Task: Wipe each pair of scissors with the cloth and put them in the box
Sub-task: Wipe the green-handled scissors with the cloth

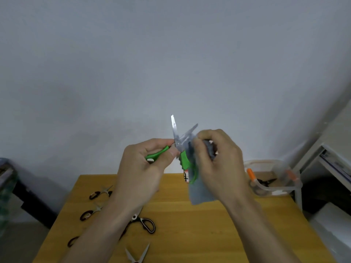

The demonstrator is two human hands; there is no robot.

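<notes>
— What have you got in your hands right now?

— My left hand (150, 164) grips one handle of the green-handled scissors (179, 147), fingers curled round it, so the blades stay spread and pointed up towards twelve o'clock, away from me. My right hand (214, 160) pinches the grey cloth (201, 194), bunched round the blade that leans towards one o'clock; the rest of the cloth hangs down over the other green handle.

— Why hold them open, up in the air?

— As I judge it, open blades let the cloth reach the inner faces near the pivot, and lifting them off the wooden table (190, 224) keeps the points off the wood and the cloth free to slide.

— And the box?

— The clear plastic box (273, 179) sits at about three o'clock from my hands, at the table's right far corner. A dark pair (266, 181) lies in it already, I think.

— What's left?

— Plenty. At seven and eight o'clock, on the left of the table, lie small dark-handled scissors (99, 192), another like them (90, 213), and a black-and-white pair (146, 223) partly under my left forearm. One more with bare blades (137, 255) is at six o'clock, by the near edge. Another dark handle peeks out by my left arm; I can't tell what it belongs to.

— Any risk?

— Fingertips near an open edge. I'd wipe from the pivot outward.
</notes>
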